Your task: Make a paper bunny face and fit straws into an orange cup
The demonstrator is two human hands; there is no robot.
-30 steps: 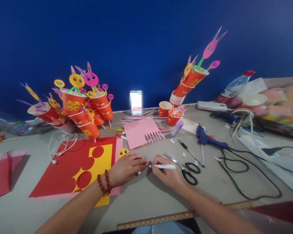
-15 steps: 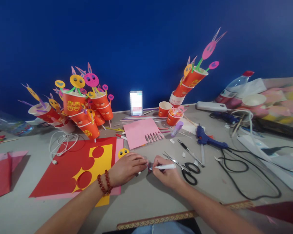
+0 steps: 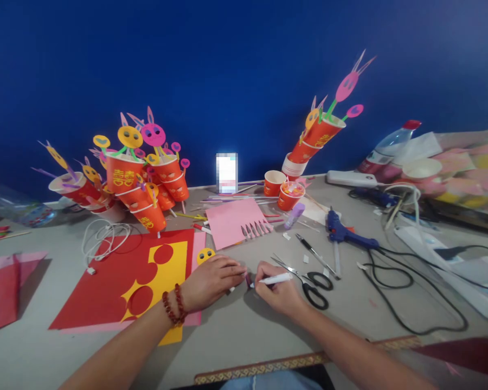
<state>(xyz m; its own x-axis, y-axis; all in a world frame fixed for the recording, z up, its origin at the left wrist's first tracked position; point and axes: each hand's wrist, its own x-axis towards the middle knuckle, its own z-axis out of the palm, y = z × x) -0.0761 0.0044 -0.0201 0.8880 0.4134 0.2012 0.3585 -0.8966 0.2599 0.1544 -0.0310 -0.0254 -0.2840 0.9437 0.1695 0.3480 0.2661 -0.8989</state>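
Note:
My right hand (image 3: pixel 277 286) is closed around a white marker (image 3: pixel 278 278), its tip down by the table and pointing left. The tip meets a small dark pink paper piece (image 3: pixel 249 280) between my two hands. My left hand (image 3: pixel 216 277), with a beaded bracelet on its wrist, lies palm down with fingers together, the fingertips pressing the piece's left edge. A small white object shows under the left thumb, mostly hidden. Just behind the left hand is a yellow paper circle with eyes (image 3: pixel 205 255). Black-handled scissors (image 3: pixel 309 279) lie to the right of my right hand.
Red and yellow paper sheets (image 3: pixel 93 287) lie at left, a pink sheet with cut leaf shapes (image 3: pixel 228 222) ahead. Decorated red cup stacks (image 3: pixel 126 176) stand behind. To the right are a pen (image 3: pixel 317 255), a blue glue gun (image 3: pixel 350 234), cables and a power strip (image 3: pixel 443 265).
My right hand has tilted the marker slightly and shifted its tip a little, so more of the small pink piece shows. The left hand stays in place.

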